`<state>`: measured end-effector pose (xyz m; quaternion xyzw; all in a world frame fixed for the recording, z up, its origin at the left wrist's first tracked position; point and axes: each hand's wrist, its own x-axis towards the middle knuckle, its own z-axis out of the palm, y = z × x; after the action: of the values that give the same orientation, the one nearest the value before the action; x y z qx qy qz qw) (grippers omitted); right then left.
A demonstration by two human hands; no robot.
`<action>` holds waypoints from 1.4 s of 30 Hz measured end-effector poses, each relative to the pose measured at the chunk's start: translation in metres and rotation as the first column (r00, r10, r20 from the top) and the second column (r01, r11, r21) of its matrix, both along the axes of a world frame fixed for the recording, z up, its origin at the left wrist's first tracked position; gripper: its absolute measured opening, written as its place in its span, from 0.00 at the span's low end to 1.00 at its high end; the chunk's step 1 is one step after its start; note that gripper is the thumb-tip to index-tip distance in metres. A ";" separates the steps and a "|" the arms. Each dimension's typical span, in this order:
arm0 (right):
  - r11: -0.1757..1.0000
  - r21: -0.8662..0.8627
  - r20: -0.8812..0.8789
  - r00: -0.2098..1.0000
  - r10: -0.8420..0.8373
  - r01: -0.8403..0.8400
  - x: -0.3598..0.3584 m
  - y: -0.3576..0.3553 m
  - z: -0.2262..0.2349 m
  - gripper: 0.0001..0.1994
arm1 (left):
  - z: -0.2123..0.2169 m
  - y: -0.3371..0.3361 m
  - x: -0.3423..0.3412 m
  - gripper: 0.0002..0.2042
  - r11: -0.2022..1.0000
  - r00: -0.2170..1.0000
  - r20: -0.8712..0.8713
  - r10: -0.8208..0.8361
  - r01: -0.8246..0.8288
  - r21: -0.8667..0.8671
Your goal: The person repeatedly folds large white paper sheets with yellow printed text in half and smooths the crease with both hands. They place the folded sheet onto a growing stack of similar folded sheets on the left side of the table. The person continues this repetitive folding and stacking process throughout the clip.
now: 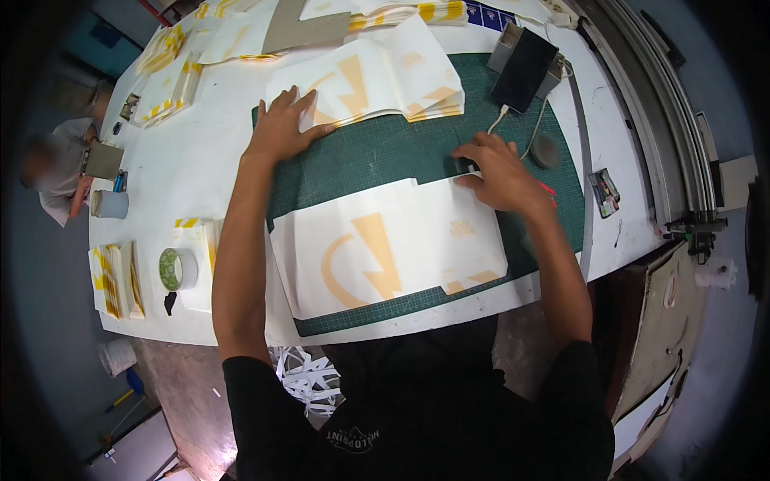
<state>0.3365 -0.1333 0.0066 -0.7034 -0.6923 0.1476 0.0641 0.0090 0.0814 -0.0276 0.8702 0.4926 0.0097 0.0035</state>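
Note:
My left hand is open, its fingers spread over the left end of a stack of printed white sheets with orange shapes. A single cut sheet of the same print lies nearer to me on the green cutting mat. My right hand is closed above this sheet's upper right edge. A small dark object shows at its fingertips, but its kind is hidden. Something red peeks out beside the right wrist.
A phone with a cable leans on a grey stand at the back right. More printed stacks lie far left. A roll of tape rests on sheets at the left. Across the table corner sits another person. Metal rails run along the right.

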 end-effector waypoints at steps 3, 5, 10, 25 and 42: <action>0.987 -0.131 -0.106 0.991 0.078 -0.091 0.011 -0.004 0.002 0.25 | 0.006 -0.019 0.011 0.44 0.994 0.996 0.075 -0.044 0.036 0.102; 0.985 -0.118 -0.102 0.988 0.118 -0.129 0.010 -0.006 0.000 0.25 | 0.011 -0.045 0.011 0.40 0.987 0.977 0.193 -0.088 0.059 0.151; 0.989 -0.080 -0.137 0.984 0.112 -0.123 0.016 -0.015 -0.009 0.24 | 0.018 -0.134 0.024 0.27 0.985 0.908 0.383 -0.169 0.168 0.037; 0.993 -0.055 -0.115 0.988 0.102 -0.109 0.012 -0.020 -0.009 0.24 | -0.014 -0.032 0.104 0.11 0.991 0.792 0.597 -0.125 0.131 0.033; 0.994 -0.016 -0.128 0.986 0.104 -0.107 0.013 -0.027 -0.011 0.24 | 0.000 -0.009 0.150 0.22 0.993 0.992 0.057 -0.116 0.115 0.016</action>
<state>0.3492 -0.1600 -0.0049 -0.6556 -0.7214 0.2033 0.0920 0.1589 0.0725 -0.0279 0.8966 0.4412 0.0376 0.0130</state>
